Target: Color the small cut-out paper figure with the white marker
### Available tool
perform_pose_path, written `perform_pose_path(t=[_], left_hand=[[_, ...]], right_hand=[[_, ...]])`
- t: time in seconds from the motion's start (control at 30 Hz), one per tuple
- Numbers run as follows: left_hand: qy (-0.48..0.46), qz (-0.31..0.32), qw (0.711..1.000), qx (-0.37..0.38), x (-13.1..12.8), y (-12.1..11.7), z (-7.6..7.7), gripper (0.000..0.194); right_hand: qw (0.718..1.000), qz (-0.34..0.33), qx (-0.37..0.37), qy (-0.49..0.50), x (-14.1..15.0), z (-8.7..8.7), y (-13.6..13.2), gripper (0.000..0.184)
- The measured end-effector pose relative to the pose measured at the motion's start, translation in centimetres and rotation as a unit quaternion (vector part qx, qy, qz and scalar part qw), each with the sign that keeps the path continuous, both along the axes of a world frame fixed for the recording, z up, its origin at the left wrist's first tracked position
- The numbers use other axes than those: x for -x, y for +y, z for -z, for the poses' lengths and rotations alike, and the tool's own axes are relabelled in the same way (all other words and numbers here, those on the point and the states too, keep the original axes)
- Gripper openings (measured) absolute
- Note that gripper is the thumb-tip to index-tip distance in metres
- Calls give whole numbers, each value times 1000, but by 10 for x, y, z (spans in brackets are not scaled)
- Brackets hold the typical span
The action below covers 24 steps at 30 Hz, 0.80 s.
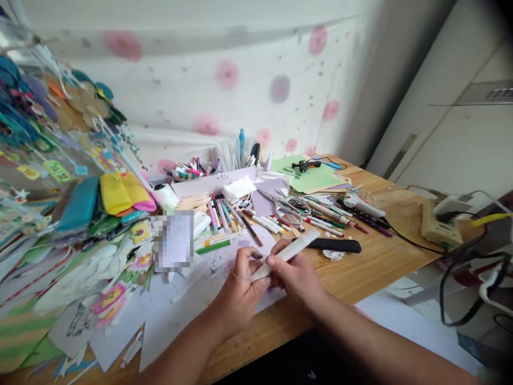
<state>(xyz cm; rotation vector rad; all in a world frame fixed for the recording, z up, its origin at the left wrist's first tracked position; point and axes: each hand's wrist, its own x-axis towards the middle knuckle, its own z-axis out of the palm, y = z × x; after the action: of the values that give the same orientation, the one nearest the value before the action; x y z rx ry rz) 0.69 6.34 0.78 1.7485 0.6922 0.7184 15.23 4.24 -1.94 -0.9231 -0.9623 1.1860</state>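
Between both hands, above the near edge of the desk, is a long, narrow white strip [294,249] that looks like folded or rolled paper. Its far end points up and to the right. My left hand [245,283] pinches the lower end between thumb and fingers. Farther along, my right hand [293,271] grips the strip with the thumb on top. Under the hands lie pale sheets of paper [216,283] with small scraps. A black-handled tool [336,245] rests just beyond my right hand.
Markers [264,220] and scissors [286,209] cover the desk's middle. A black glue gun [306,166] lies on green paper [316,182] at the back, a white glue gun [363,204] at right. A power strip [441,224] with cables sits right. Paper cutouts [110,302] crowd the left.
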Motion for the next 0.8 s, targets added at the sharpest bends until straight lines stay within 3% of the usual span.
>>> perform_pose_path(t=[0.03, 0.1, 0.17, 0.23, 0.27, 0.3, 0.37, 0.43, 0.47, 0.53, 0.6, 0.8], left_hand=[[-5, -27, 1000, 4, 1, 3, 0, 18], [1, -84, 996, -6, 5, 8, 1, 15], [7, -106, 994, -18, 7, 7, 1, 16], [8, -72, 997, -34, 8, 2, 2, 22], [8, -35, 998, -50, 9, -1, 3, 29], [8, 2, 997, -75, 9, -3, 3, 40], [12, 34, 987, -155, 10, -4, 3, 64], [38, -23, 966, -254, 11, 1, 1, 74], [67, -69, 950, -298, 11, 4, 0, 68], [133, -82, 923, -351, 11, 10, -1, 57], [171, -37, 905, -388, 8, 12, -2, 49], [193, -19, 894, -403, 0, 0, -2, 45]], right_hand=[[1000, 18, -18, -11, -5, 1, 0, 30], [986, 123, -83, -75, -17, 1, -2, 23], [942, 201, -157, -217, -27, -2, -5, 27], [882, 200, -195, -379, -33, -7, -6, 35], [862, 193, -198, -425, -33, -10, -5, 34], [860, 188, -192, -434, -33, -12, -4, 29], [913, 170, -164, -331, -30, -15, -3, 17], [983, 80, -118, -120, -26, -15, -5, 21], [996, 5, -86, -17, -25, -15, -6, 26], [982, -138, -28, 124, -23, -14, -11, 28], [960, -220, 9, 172, -24, -13, -14, 24], [954, -236, 52, 176, -25, -5, -13, 16]])
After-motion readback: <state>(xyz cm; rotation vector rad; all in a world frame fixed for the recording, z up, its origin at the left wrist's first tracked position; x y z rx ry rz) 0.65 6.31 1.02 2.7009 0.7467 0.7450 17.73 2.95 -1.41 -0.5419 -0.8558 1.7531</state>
